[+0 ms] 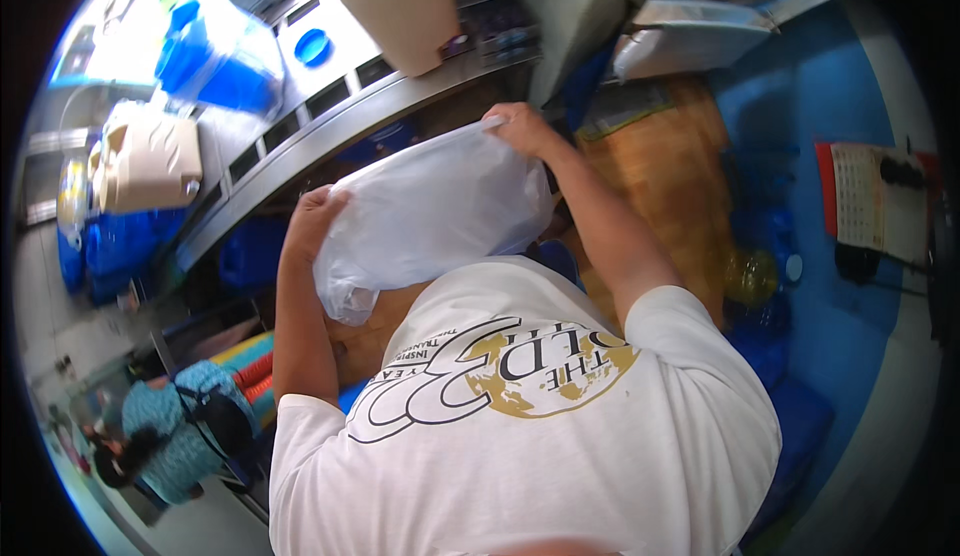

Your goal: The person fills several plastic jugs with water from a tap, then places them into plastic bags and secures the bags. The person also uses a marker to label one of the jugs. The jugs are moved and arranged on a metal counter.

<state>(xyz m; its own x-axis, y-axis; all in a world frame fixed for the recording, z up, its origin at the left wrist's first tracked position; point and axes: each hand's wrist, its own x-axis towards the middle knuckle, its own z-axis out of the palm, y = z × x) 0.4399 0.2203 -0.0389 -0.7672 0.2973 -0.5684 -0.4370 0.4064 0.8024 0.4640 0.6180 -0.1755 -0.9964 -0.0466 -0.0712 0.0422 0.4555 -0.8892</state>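
Note:
A large translucent white plastic bag (430, 211) is stretched between my two hands in front of my body. My left hand (318, 218) grips its left top corner, fingers closed on the film. At the opposite top corner, my right hand (520, 131) pinches the edge, held higher and farther out. The bag's upper edge runs taut and slanted from one hand to the other. Its lower left corner hangs crumpled beside my left forearm. What the bag contains, if anything, cannot be made out.
A metal-edged counter (290, 161) runs along the left, bearing a beige container (150, 161), a blue lid (312, 48) and a tall beige dispenser (395, 11). Blue jugs (255, 254) stand beneath. Another person (180, 421) is at the lower left. A calendar (880, 201) hangs at right.

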